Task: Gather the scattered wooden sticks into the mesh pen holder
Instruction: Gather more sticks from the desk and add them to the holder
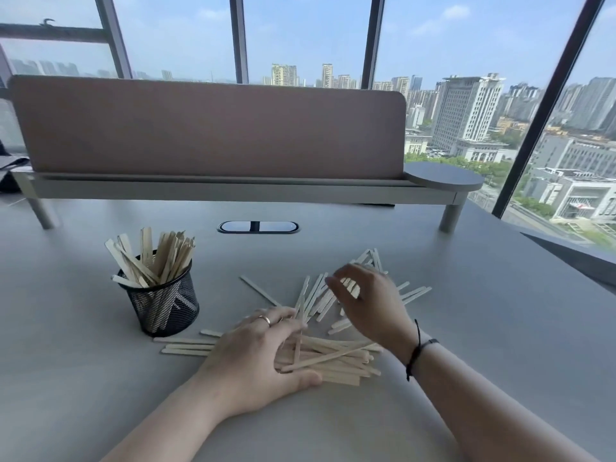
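Note:
A black mesh pen holder [166, 303] stands on the grey desk at the left, with several pale wooden sticks [156, 253] upright in it. Many more scattered sticks [336, 356] lie flat in a loose pile to its right. My left hand [256, 358] rests on the near part of the pile, fingers curled over a bunch of sticks. My right hand [370, 303] hovers over the far part of the pile [315, 296], fingers bent and apart, with sticks beneath the fingertips. Whether it holds any stick is unclear.
The grey desk [483, 328] carries a raised shelf with a pinkish divider panel [206, 128] along the back, and an oval cable port [258, 227] sits in front of it. Large windows lie beyond. The desk edge runs diagonally at the right.

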Demonstrator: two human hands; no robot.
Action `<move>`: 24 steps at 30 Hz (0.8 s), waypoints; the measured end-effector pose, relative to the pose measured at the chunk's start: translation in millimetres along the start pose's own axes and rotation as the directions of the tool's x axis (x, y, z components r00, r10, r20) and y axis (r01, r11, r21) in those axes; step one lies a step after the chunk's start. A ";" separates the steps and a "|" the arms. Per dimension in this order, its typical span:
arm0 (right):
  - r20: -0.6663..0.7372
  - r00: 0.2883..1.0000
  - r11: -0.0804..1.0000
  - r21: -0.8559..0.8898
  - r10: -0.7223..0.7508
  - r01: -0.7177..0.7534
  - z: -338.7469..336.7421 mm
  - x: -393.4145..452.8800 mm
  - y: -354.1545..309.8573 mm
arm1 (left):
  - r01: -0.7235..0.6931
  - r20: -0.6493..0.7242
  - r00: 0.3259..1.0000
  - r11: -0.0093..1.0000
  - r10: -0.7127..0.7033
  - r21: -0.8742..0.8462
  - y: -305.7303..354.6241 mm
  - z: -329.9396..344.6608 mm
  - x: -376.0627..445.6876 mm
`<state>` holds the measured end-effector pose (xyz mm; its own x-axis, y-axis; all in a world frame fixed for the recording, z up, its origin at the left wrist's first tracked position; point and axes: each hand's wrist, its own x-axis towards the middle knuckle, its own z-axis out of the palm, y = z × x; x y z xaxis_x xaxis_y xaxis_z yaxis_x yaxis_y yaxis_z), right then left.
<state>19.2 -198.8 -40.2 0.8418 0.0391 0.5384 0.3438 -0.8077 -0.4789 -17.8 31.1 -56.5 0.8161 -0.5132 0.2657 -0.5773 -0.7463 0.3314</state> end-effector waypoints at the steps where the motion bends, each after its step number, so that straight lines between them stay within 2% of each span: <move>1: 0.038 0.999 0.996 -0.084 0.037 -0.034 0.9 12.8 12.8 | 0.000 -0.009 1.000 1.000 0.000 -0.009 -1.4 1.0 0.9; 3: 0.195 0.973 0.968 -0.239 0.124 -0.075 5.0 34.7 40.3 | -0.005 -0.020 1.000 1.000 0.005 -0.016 -3.0 2.3 2.2; 5: 0.352 0.910 0.940 -0.325 0.218 -0.099 8.4 49.2 62.3 | -0.008 -0.019 1.000 1.000 0.008 -0.009 -4.4 2.5 2.4; 7: 0.402 0.869 0.914 -0.387 0.288 -0.124 11.1 55.5 75.2 | 0.001 -0.016 1.000 1.000 -0.001 -0.028 -6.5 1.8 2.9; 10: 0.293 0.904 0.898 -0.401 0.312 -0.180 15.6 53.4 73.9 | 0.031 -0.012 0.999 0.997 -0.032 -0.069 -9.0 0.2 3.8; 12: 0.169 0.948 0.898 -0.401 0.270 -0.184 19.3 45.7 63.7 | 0.044 -0.012 0.999 0.995 -0.046 -0.092 -9.5 0.4 3.6; 14: 0.102 0.967 0.894 -0.414 0.233 -0.171 21.2 35.3 52.6 | 0.043 -0.007 0.999 0.993 -0.044 -0.110 -9.2 1.0 3.3; 19: 0.073 0.979 0.917 -0.370 0.189 -0.150 18.2 6.0 27.7 | 0.018 0.019 1.000 0.991 -0.015 -0.133 -7.1 -0.7 2.2; 24: 0.108 0.985 0.949 -0.301 0.136 -0.098 14.4 -23.8 9.9 | -0.002 0.064 0.998 0.995 0.008 -0.098 -1.0 -4.3 -0.6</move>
<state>8.6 -199.3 -67.8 0.9208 -0.0077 0.3899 0.1186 -0.9469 -0.2987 -17.9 34.0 -53.1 0.8117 -0.5449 0.2103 -0.5785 -0.7003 0.4182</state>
